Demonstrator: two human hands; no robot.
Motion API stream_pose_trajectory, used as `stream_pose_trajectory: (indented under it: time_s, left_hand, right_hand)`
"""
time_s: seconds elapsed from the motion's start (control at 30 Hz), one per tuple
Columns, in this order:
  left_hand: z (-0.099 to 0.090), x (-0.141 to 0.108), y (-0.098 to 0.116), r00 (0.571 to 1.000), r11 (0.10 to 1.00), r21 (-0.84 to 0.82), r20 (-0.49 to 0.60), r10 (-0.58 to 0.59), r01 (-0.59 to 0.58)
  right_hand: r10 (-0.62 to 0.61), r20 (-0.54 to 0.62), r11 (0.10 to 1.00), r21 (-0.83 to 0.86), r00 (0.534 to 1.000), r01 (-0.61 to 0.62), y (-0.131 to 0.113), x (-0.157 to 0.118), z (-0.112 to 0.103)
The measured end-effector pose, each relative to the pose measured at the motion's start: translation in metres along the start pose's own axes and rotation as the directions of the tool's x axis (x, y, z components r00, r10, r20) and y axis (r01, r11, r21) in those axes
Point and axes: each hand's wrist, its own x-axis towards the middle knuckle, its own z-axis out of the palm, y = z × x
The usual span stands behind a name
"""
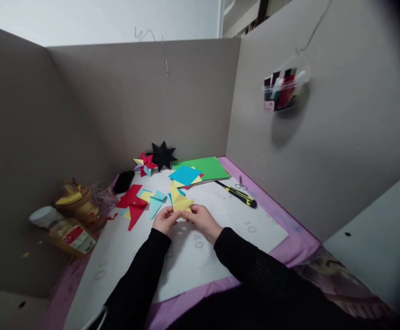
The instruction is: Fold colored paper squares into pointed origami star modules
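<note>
A folded yellow paper piece (179, 200) is held up off the white board, pinched at its lower edge by both hands. My left hand (166, 220) grips its lower left side, thumb and fingers pressed together. On its lower right side, my right hand (202, 220) is closed the same way. Just left of the hands lie a folded light blue piece (157, 203) and a folded red piece (137, 212). Behind the yellow piece, a blue square sheet (185, 175) rests on other coloured sheets, partly over a green sheet (210, 168).
A black star (163, 156) and multicoloured star (146, 163) stand at the back. A yellow-black cutter (237, 194) and scissors (241, 183) lie right. At left are a dark phone (124, 182), a glue bottle (71, 235) and a cup. A clear container (284, 91) hangs on the right panel.
</note>
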Motion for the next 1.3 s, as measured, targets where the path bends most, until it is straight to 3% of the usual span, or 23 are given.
stream_pose_trajectory:
  time_s: [0.2, 0.3, 0.5, 0.63, 0.73, 0.8, 0.87, 0.97, 1.03, 1.17, 1.3]
  left_hand:
    - [-0.005, -0.002, 0.004, 0.993, 0.992, 0.038, 0.031, 0.117, -0.118]
    - [-0.009, -0.001, 0.008, 0.994, 0.993, 0.042, 0.007, 0.111, -0.111]
    - [-0.016, 0.004, 0.018, 0.994, 0.969, -0.243, -0.111, 0.014, -0.040]
    - [-0.033, 0.014, 0.029, 0.983, 0.945, -0.324, -0.183, -0.019, -0.042]
    - [-0.046, 0.021, 0.035, 0.968, 0.937, -0.344, -0.248, -0.027, -0.062]
    - [-0.045, 0.022, 0.034, 0.979, 0.936, -0.346, -0.205, -0.010, -0.063]
    - [-0.036, 0.017, 0.029, 0.998, 0.948, -0.314, -0.044, 0.035, -0.047]
    - [-0.016, 0.006, 0.016, 0.978, 0.981, -0.182, 0.183, 0.099, -0.066]
    - [-0.009, 0.001, 0.009, 0.970, 0.997, -0.048, 0.234, 0.063, -0.053]
    - [-0.022, 0.007, 0.013, 0.991, 0.989, 0.107, 0.102, 0.092, -0.103]
    - [-0.039, 0.017, 0.024, 0.992, 0.995, 0.031, -0.076, 0.100, -0.098]
  right_hand:
    - [0.041, 0.092, 0.997, -0.071, 0.995, -0.034, -0.001, -0.002, -0.004]
    - [0.062, 0.123, 0.995, -0.089, 0.990, -0.051, -0.004, -0.006, -0.002]
    - [0.136, 0.247, 0.985, -0.139, 0.959, -0.103, -0.006, -0.011, -0.002]
    - [0.165, 0.298, 0.978, -0.173, 0.940, -0.116, -0.003, -0.012, -0.005]
    - [0.200, 0.254, 0.970, -0.184, 0.946, -0.156, -0.004, -0.011, -0.006]
    - [0.193, 0.195, 0.974, -0.160, 0.962, -0.163, -0.006, -0.009, -0.006]
    - [0.151, 0.145, 0.981, -0.143, 0.978, -0.131, -0.008, -0.007, -0.007]
    - [0.105, 0.135, 0.984, -0.155, 0.985, -0.084, -0.006, -0.003, -0.009]
    - [0.090, 0.151, 0.984, -0.166, 0.984, -0.064, -0.004, -0.002, -0.012]
    - [0.077, 0.090, 0.973, -0.224, 0.993, -0.055, -0.003, 0.003, -0.023]
    - [-0.005, -0.055, 0.991, -0.131, 0.998, -0.003, -0.007, 0.013, -0.036]
